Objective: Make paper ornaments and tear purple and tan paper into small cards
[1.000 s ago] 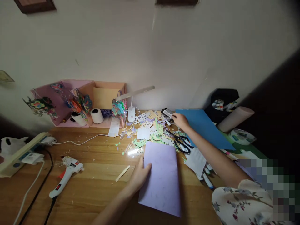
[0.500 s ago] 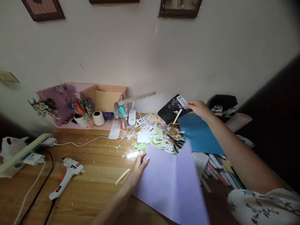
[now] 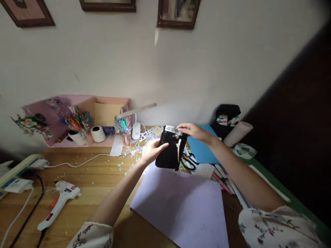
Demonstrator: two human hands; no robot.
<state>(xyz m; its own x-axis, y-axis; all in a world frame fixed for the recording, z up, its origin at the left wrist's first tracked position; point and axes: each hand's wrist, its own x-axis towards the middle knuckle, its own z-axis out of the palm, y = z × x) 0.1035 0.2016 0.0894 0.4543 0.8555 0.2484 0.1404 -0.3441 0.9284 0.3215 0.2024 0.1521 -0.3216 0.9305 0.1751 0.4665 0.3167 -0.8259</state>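
Observation:
Both hands hold a black bubble-wrap pouch (image 3: 167,151) upright above the far edge of a purple sheet (image 3: 186,203). My left hand (image 3: 153,150) grips its left side, thumb across the front. At the top right corner, by a white label (image 3: 172,130), the fingers of my right hand (image 3: 190,130) pinch the pouch. A thin cream strip (image 3: 178,150) shows against its right side. Just right of the pouch lie black-handled scissors (image 3: 188,162), partly covered. The purple sheet lies on the wooden table (image 3: 103,186). Whatever is inside the pouch is hidden.
Paper scraps (image 3: 136,148) lie behind the pouch, with a blue sheet (image 3: 203,148) to the right. Several pens (image 3: 223,182) lie at the right. A white glue gun (image 3: 59,203), a power strip (image 3: 18,168) and cables occupy the left. A pink box (image 3: 116,141) stands against the wall.
My right hand has brought the black pouch left and nearer. My left hand has let go of the purple sheet and taken hold of the pouch. The sheet now lies flatter. The view has shifted right.

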